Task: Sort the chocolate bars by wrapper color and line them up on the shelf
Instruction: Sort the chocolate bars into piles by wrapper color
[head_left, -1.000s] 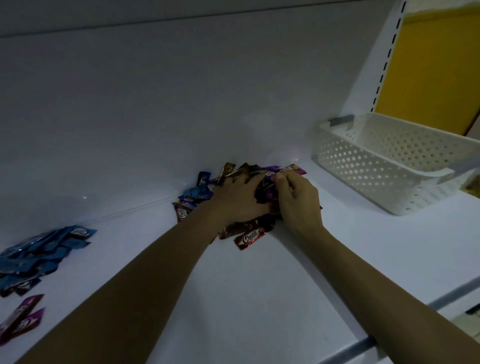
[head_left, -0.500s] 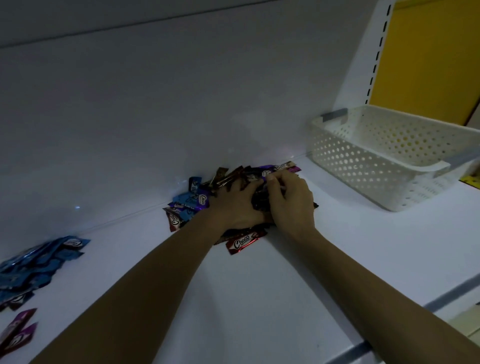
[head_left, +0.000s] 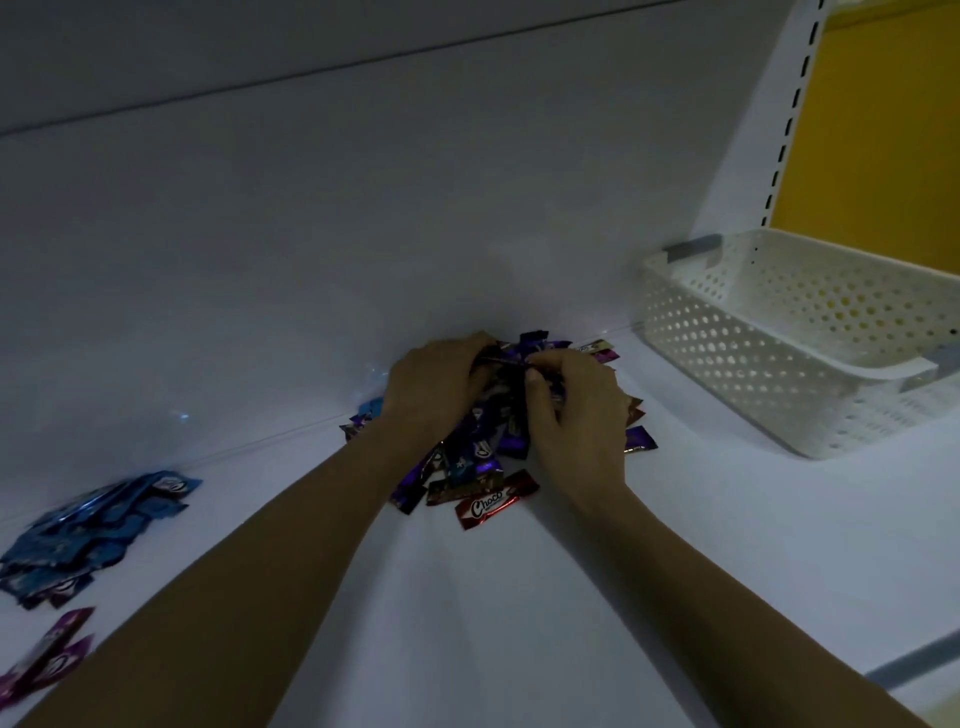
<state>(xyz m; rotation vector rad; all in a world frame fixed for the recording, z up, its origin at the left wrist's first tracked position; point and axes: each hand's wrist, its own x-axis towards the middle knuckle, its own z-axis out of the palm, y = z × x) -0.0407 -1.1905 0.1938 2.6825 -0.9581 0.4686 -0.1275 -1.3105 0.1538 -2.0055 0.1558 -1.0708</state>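
Chocolate bars in mixed wrappers lie heaped against the back panel of a white shelf, near its middle, in dim light. A white perforated basket stands on the shelf to the right, well apart from the heap, with a yellow wall beyond it. At far left, a pile of blue-wrapped bars lies fanned on the shelf surface.

A person's bare forearms reach in from below. The left hand sits on the heap's left side and the right hand on its right, both with fingers curled in toward the top of the heap.

Two purple-wrapped bars lie side by side in front of the blue pile (the frame edge cuts them off). A red bar marked "Choco" lies at the heap's front edge, between the two wrists. A lone purple bar pokes out just beside the right hand's outer edge. At the very top of the heap, the fingertips of both hands pinch a dark-wrapped bar, one hand at each end.
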